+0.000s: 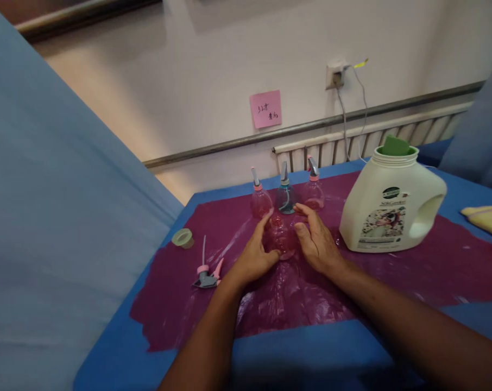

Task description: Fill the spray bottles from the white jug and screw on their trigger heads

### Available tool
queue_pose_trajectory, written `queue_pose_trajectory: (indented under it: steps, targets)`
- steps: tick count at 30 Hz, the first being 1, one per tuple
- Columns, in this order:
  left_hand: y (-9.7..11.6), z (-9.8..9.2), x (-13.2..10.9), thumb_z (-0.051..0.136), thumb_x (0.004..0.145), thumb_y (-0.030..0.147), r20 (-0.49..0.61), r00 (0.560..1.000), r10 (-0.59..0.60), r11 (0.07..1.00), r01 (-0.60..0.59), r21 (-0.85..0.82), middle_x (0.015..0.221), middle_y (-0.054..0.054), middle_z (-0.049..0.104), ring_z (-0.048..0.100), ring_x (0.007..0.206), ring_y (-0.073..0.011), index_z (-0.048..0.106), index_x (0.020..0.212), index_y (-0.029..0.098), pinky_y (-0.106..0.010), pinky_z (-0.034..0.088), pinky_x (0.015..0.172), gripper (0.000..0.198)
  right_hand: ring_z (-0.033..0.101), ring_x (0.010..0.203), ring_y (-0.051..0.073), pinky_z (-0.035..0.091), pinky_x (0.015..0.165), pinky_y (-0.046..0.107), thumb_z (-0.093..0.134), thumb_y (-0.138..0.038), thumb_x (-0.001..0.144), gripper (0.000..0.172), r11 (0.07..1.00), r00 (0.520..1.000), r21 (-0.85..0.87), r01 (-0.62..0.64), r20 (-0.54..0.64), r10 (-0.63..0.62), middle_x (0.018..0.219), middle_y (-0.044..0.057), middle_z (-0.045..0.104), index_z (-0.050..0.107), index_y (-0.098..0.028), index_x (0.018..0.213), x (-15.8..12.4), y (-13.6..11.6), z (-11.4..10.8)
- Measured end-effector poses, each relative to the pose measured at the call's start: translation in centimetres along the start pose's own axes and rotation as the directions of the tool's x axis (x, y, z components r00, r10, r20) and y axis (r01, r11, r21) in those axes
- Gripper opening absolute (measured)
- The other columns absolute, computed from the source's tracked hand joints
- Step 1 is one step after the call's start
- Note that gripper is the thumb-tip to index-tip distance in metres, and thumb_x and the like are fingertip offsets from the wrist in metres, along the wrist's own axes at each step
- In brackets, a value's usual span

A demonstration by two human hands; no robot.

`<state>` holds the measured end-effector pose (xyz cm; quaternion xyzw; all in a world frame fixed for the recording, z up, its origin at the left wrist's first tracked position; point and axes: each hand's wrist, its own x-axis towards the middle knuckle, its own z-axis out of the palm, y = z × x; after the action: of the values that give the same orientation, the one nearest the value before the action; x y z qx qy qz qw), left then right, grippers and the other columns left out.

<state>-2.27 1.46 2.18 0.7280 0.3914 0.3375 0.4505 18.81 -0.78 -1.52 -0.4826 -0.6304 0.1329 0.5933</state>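
A clear pink spray bottle (282, 239) with its top off stands upright between my hands on the purple plastic sheet. My left hand (257, 247) curves round its left side, thumb across the front and fingers behind. To the right, my right hand (317, 239) has its fingers apart and a small gap to the bottle. The loose spray head (206, 278), grey and pink with a thin tube, lies left of my left hand. Behind my hands stand a pink spray bottle (261, 202), a teal spray bottle (285, 198) and another pink spray bottle (313, 194), each with its sprayer on.
A large cream jug (388, 195) stands right of my right hand, with a green piece (396, 145) in its mouth. A pale cap (183, 238) lies on the left. A yellow cloth (486, 220) sits far right. A blue curtain (58, 190) hangs at left.
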Motion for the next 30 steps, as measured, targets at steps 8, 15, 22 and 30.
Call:
queue_pose_trajectory:
  steps: [8,15,22,30]
  targets:
    - [0.2,0.4,-0.8,0.096,0.081,0.040,-0.015,0.998,-0.058,0.990,0.060,0.130,0.176,-0.017,0.047,0.048,0.164,-0.0390,0.041,0.172,0.025,-0.059,0.038,0.138,0.107,0.066,0.145,0.033,0.052,0.124,0.060,0.048,-0.063,0.115,0.062,0.999,0.993,0.033,0.016,0.116,-0.019,0.158,0.018,0.067,0.050,-0.025,0.164,-0.5,-0.8,-0.3]
    - [0.4,0.8,-1.3,0.096,0.081,0.039,-0.057,0.997,-0.043,0.975,0.054,0.213,0.158,-0.014,0.060,0.061,0.148,-0.0361,0.057,0.157,0.027,-0.056,0.049,0.128,0.086,0.068,0.143,0.034,0.053,0.123,0.061,0.049,-0.067,0.114,0.066,1.000,0.992,0.027,0.000,0.130,-0.004,0.155,0.019,0.070,0.051,-0.024,0.164,-1.0,-0.6,-0.5]
    - [-0.2,0.8,-1.5,0.089,0.089,0.040,-0.005,0.999,-0.032,0.991,0.032,0.130,0.158,-0.014,0.067,0.063,0.149,-0.0388,0.053,0.163,0.029,-0.060,0.051,0.127,0.083,0.069,0.142,0.033,0.054,0.123,0.059,0.046,-0.069,0.114,0.066,1.000,0.997,0.010,0.001,0.080,-0.002,0.156,0.019,0.069,0.050,-0.024,0.163,-0.5,-0.6,-1.4]
    - [0.4,0.2,-1.1,0.083,0.090,0.035,-0.004,1.000,-0.028,0.980,0.028,0.199,0.162,-0.014,0.065,0.064,0.148,-0.0356,0.049,0.162,0.025,-0.057,0.048,0.130,0.080,0.071,0.138,0.031,0.061,0.114,0.054,0.055,-0.050,0.116,0.054,0.989,0.989,0.030,0.146,-0.035,-0.145,0.159,0.015,0.066,0.049,-0.029,0.165,0.0,-5.4,-5.4]
